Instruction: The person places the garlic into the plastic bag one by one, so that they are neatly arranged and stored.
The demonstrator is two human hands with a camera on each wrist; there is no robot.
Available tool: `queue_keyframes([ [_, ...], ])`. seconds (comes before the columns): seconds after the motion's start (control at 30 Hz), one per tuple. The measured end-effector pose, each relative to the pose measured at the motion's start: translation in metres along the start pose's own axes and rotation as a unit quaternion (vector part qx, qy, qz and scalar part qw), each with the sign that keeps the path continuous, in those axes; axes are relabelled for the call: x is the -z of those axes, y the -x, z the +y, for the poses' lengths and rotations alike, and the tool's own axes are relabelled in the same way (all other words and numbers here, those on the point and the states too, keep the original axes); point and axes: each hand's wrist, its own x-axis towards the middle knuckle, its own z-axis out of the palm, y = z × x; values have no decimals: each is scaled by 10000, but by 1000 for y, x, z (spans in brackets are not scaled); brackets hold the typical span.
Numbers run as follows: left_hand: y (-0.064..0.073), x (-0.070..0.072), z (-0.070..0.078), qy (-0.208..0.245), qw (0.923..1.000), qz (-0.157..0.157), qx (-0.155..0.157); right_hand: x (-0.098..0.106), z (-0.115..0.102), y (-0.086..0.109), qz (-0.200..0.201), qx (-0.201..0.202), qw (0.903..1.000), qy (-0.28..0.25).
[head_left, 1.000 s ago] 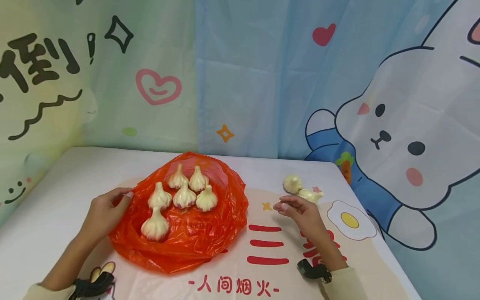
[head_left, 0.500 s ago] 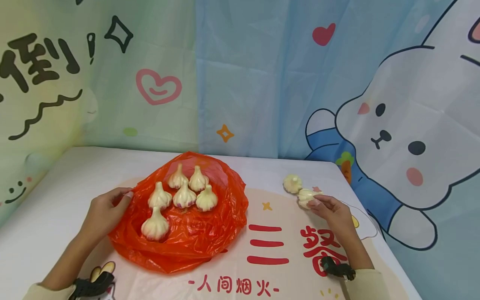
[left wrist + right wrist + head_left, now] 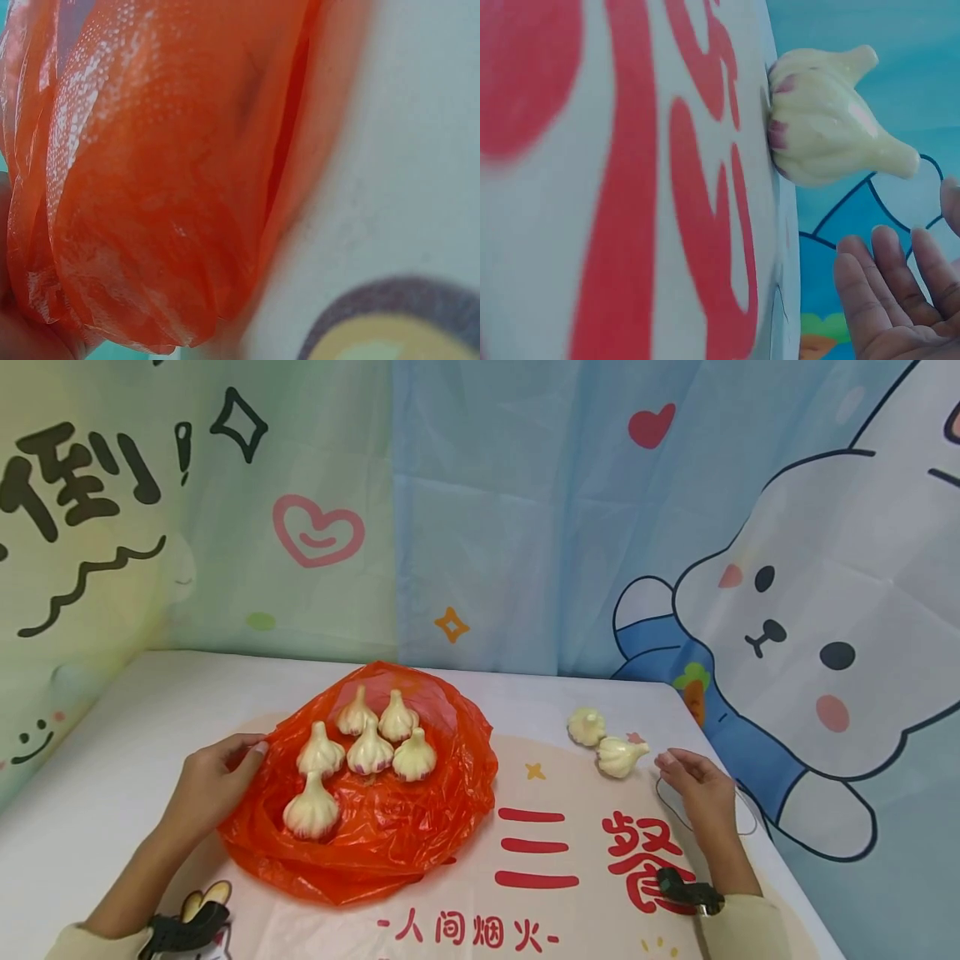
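Observation:
My left hand (image 3: 217,781) pinches the left edge of a red-orange plastic bag (image 3: 408,835), which lies spread with its mouth up. Several garlic bulbs (image 3: 367,750) stand inside it, stems pointing upward. Crumpled bag film (image 3: 165,210) fills most of the left wrist view, with a bit of that hand at the lower left corner. On the right of the table sit two more bulbs, a far one (image 3: 586,727) and a nearer one (image 3: 620,757), close together. Just right of the nearer bulb, my right hand (image 3: 701,789) has relaxed fingers and holds nothing; its palm (image 3: 900,330) shows in the right wrist view.
A printed cloth (image 3: 540,935) with red characters covers the white table (image 3: 97,760). The table's right edge runs close beside my right hand. Behind the table hangs a printed curtain (image 3: 480,527) with a rabbit drawing.
My right hand has moved right, from in front of the two loose garlic bulbs to touching the nearer one, then off it to its right side. My left hand keeps its place on the bag.

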Motion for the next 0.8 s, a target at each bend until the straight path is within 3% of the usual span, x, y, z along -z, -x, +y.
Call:
queue_keyframes([
  [0.27,0,1,0,-6,10000,-13,52,-16,-12,-7,-417,-401,9982,163],
  [0.6,-1,1,-1,-74,10000,20,-24,-26,-20,-11,-588,-249,9978,178],
  [0.8,-1,1,-2,-69,10000,11,-19,-29,-22,-10,-707,-352,9968,-89],
])
